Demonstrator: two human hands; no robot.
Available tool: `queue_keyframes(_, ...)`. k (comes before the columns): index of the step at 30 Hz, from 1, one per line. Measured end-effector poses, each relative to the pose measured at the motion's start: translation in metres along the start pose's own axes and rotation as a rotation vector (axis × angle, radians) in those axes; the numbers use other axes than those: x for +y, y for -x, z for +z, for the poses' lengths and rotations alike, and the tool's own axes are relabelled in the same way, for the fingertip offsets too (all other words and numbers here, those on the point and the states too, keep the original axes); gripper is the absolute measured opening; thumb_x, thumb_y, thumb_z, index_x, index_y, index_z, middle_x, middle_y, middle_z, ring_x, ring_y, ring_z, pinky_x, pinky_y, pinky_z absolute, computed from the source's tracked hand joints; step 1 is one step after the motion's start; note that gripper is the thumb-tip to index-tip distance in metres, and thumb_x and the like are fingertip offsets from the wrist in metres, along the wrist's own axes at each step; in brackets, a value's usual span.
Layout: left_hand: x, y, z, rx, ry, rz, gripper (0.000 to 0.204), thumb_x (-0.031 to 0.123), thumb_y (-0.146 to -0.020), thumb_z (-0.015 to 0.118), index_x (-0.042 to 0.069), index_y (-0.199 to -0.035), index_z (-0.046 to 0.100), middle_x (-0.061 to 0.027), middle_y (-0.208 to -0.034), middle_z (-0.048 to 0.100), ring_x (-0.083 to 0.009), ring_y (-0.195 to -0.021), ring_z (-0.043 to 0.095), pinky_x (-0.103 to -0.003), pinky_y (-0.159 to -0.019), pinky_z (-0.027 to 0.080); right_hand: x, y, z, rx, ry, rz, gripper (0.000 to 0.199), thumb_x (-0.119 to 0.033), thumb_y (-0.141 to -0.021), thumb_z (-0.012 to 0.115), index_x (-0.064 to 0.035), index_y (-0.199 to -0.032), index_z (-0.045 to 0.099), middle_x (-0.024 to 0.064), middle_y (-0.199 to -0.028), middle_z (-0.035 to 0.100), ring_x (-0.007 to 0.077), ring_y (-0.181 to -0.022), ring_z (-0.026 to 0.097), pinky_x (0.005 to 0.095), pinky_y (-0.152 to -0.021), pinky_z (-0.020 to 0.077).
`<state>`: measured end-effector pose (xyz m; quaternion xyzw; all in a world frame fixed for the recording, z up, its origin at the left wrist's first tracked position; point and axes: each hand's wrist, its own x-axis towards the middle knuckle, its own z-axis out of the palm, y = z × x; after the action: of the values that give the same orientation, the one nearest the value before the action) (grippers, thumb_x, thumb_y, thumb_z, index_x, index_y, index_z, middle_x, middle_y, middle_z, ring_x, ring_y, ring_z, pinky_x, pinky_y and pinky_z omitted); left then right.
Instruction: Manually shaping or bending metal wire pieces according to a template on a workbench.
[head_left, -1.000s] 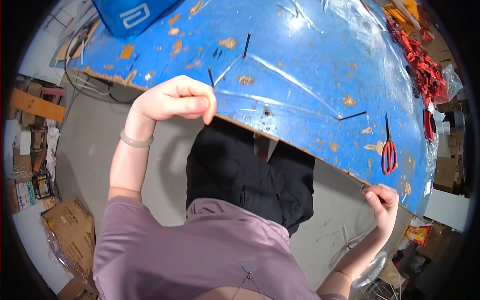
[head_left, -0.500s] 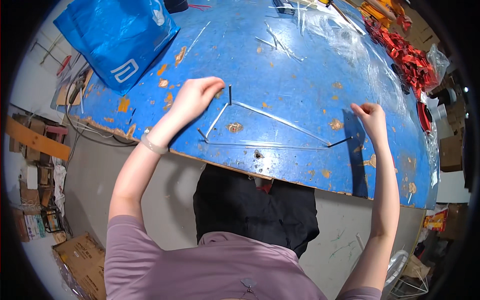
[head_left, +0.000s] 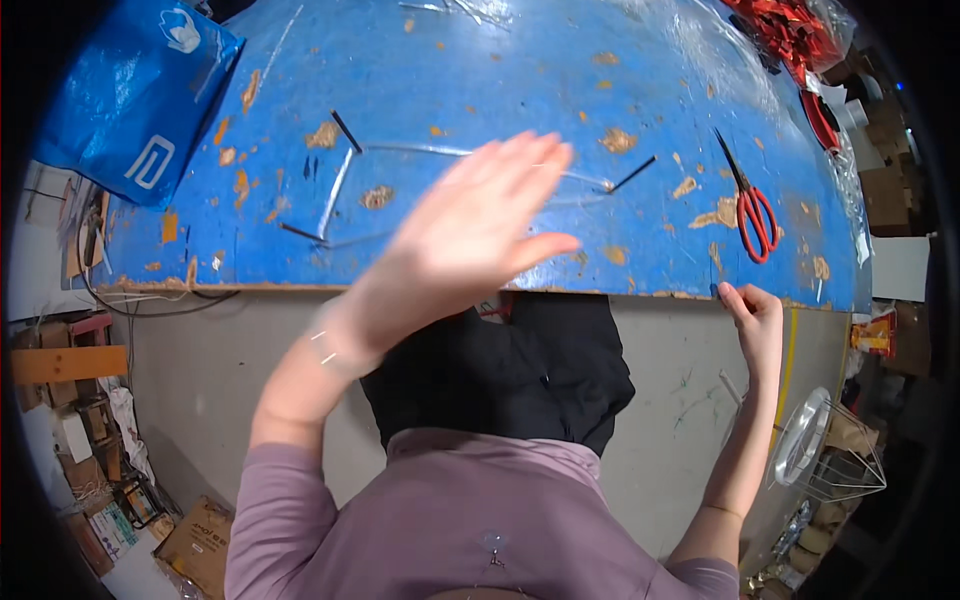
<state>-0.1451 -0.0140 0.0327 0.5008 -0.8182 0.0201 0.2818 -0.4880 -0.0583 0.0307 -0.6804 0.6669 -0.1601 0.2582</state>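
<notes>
My left hand (head_left: pixel 490 205) is open and blurred, its fingers stretched together toward the upper right and the thumb apart. It hovers over a triangle of clear, shiny strand (head_left: pixel 336 195), hiding part of it. The strand runs around three thin black pegs: one at the upper left (head_left: pixel 346 132), one at the lower left (head_left: pixel 300 232) and one at the right (head_left: pixel 633 174). At the table's front edge, my right hand (head_left: pixel 757 308) has thumb and fingertips pinched together; anything between them is too small to make out. Red-handled scissors (head_left: pixel 756 222) lie just beyond it.
The worn blue table (head_left: pixel 560 90) spans the view. A blue bag (head_left: pixel 130 100) stands at its left, and loose strands (head_left: pixel 460 10) lie at the far side. Red shiny material (head_left: pixel 790 40) is heaped at the far right. A wire frame (head_left: pixel 840 460) sits on the floor at right.
My left hand has swung right across the strand triangle and its fingers have straightened. My right hand has drawn back to the front edge, uncovering the scissors. The whole view has shifted.
</notes>
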Motion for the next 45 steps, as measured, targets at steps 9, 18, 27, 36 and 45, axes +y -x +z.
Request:
queue_keyframes(9, 0.034, -0.004, 0.075, -0.083, -0.155, -0.092, 0.06, 0.049, -0.08, 0.046, -0.001, -0.113, 0.045, -0.0198, -0.117, 0.043, -0.0306, -0.113, 0.036, -0.038, -0.095, 0.027, 0.137, 0.13, -0.035, 0.115, -0.009, 0.296, 0.03, -0.025, -0.079, 0.061, -0.0001, -0.064, 0.057, -0.0073, -0.05, 0.036, 0.0033, -0.049, 0.027, 0.021, -0.044, 0.0183)
queue_keyframes(18, 0.186, 0.013, 0.076, -0.136, 0.576, 0.405, 0.036, 0.032, -0.075, 0.054, -0.003, -0.066, 0.055, -0.0127, -0.067, 0.055, -0.0252, -0.063, 0.052, -0.034, -0.061, 0.041, 0.118, 0.286, 0.02, -0.115, -0.465, 0.58, 0.023, -0.02, -0.079, 0.061, -0.0047, -0.061, 0.059, -0.006, -0.05, 0.044, 0.0027, -0.045, 0.032, 0.0202, -0.042, 0.0213)
queue_keyframes(27, 0.157, 0.061, 0.053, -1.136, 1.782, 0.024, 0.028, 0.024, -0.084, 0.047, -0.001, -0.078, 0.059, -0.0066, -0.07, 0.058, -0.015, -0.06, 0.051, -0.028, -0.056, 0.04, 0.06, 0.219, -0.033, -0.473, -0.398, 0.063, 0.017, -0.015, -0.069, 0.068, 0.0008, -0.067, 0.063, 0.0027, -0.056, 0.054, 0.0078, -0.05, 0.045, 0.0215, -0.046, 0.0316)
queue_keyframes(36, -0.059, 0.166, -0.056, -0.133, 1.671, -0.438, 0.033, 0.029, -0.075, 0.061, 0.003, -0.06, 0.048, -0.0006, -0.045, 0.045, -0.007, -0.036, 0.039, -0.018, -0.034, 0.028, 0.041, 0.107, -0.072, -0.362, -0.17, -0.205, 0.02, -0.02, -0.073, 0.065, -0.0012, -0.068, 0.061, 0.0021, -0.062, 0.055, 0.0082, -0.056, 0.044, 0.0228, -0.052, 0.033)
queue_keyframes(45, -0.167, 0.131, -0.091, 0.198, 1.778, -0.722, 0.026, 0.026, -0.088, 0.046, 0.007, -0.071, 0.049, 0.0045, -0.048, 0.041, -0.0018, -0.035, 0.031, -0.016, -0.033, 0.02, -0.069, -0.048, -0.029, -0.036, 0.005, -0.364, 0.024, -0.023, -0.082, 0.058, 0.0012, -0.08, 0.061, -0.0036, -0.065, 0.049, 0.0032, -0.062, 0.04, 0.0179, -0.055, 0.0314)
